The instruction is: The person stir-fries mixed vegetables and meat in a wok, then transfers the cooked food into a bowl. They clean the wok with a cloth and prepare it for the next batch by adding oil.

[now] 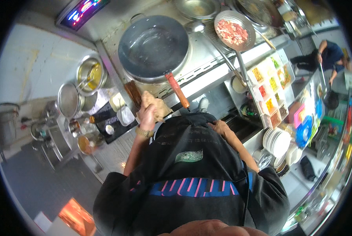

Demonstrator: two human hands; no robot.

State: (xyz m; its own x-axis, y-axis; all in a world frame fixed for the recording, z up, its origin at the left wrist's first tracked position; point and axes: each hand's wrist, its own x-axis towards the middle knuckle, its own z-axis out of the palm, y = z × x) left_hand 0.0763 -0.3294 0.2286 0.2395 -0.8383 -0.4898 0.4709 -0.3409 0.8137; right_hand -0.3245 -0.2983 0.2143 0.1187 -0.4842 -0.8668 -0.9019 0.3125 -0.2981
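A crumpled tan cloth point(156, 108) is gripped in my left hand point(147, 118), left of my black apron point(190, 138). My right hand point(222, 129) touches the apron's right edge; its fingertips are partly hidden, so I cannot tell if it grips the fabric. Ahead, a large dark wok point(153, 45) sits on the stove, looking wet inside. Its red-and-orange handle point(177, 90) points towards me. To the wok's right lie a steel ladle point(196, 28) and a perforated strainer point(251, 38) holding raw sliced meat point(232, 31). A brown bamboo brush point(133, 93) lies close to the cloth.
Left of the stove are a metal bowl with yellow oil point(94, 76), a mesh strainer point(69, 100) and seasoning containers point(125, 115). To the right stand divided ingredient trays point(271, 88) and stacked white plates point(276, 141). Another person point(329, 56) works farther right with a pan.
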